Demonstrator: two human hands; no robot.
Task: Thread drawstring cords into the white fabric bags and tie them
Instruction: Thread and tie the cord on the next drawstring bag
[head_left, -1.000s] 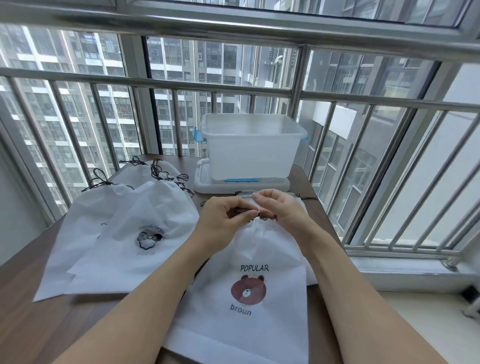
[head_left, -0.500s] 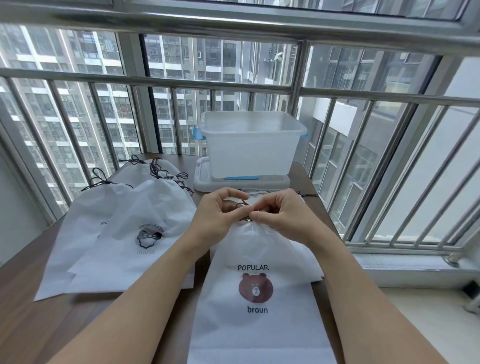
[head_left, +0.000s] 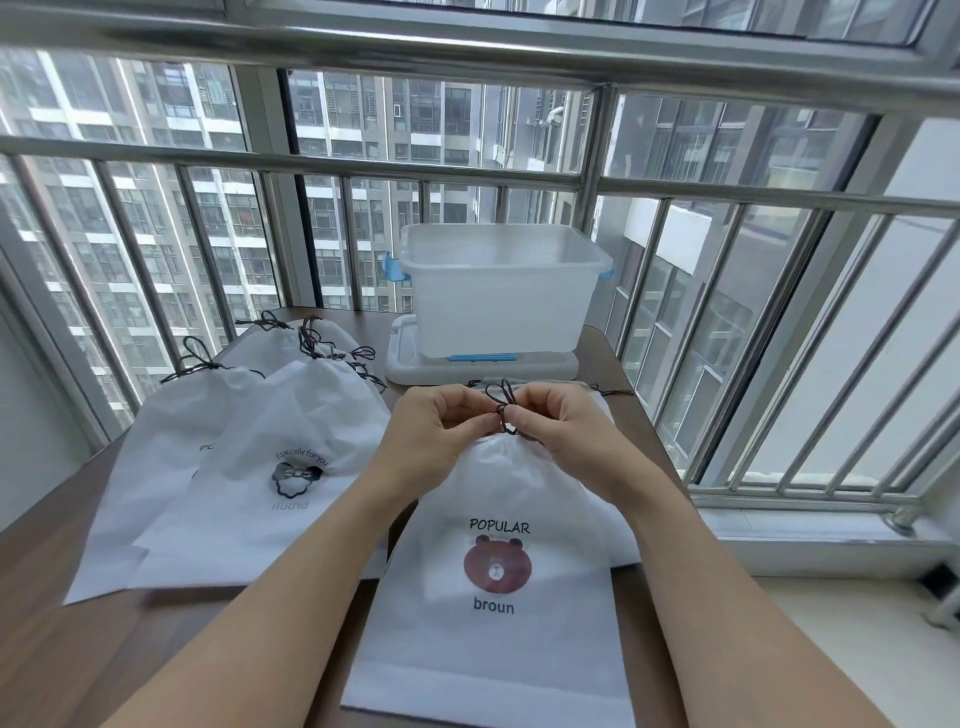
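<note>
A white fabric bag (head_left: 493, 639) with a brown bear print and the words POPULAR and broun lies in front of me, its mouth gathered tight. A dark drawstring cord (head_left: 501, 402) forms small loops just above the gathered mouth. My left hand (head_left: 436, 436) and my right hand (head_left: 563, 428) meet there, and both pinch the cord between thumb and fingertips. To the left, several other white bags (head_left: 280, 467) lie overlapped, their dark cords tied in bows (head_left: 200, 358).
A translucent plastic bin (head_left: 498, 296) with blue clips stands on its lid (head_left: 478, 366) at the far side of the brown table (head_left: 67, 649). Steel window bars (head_left: 727, 332) close off the back and right. More white fabric shows under my right hand.
The bear bag has slid toward me and its mouth has drawn tighter. Both hands stayed together at the cord, and loops now stand up between the fingertips.
</note>
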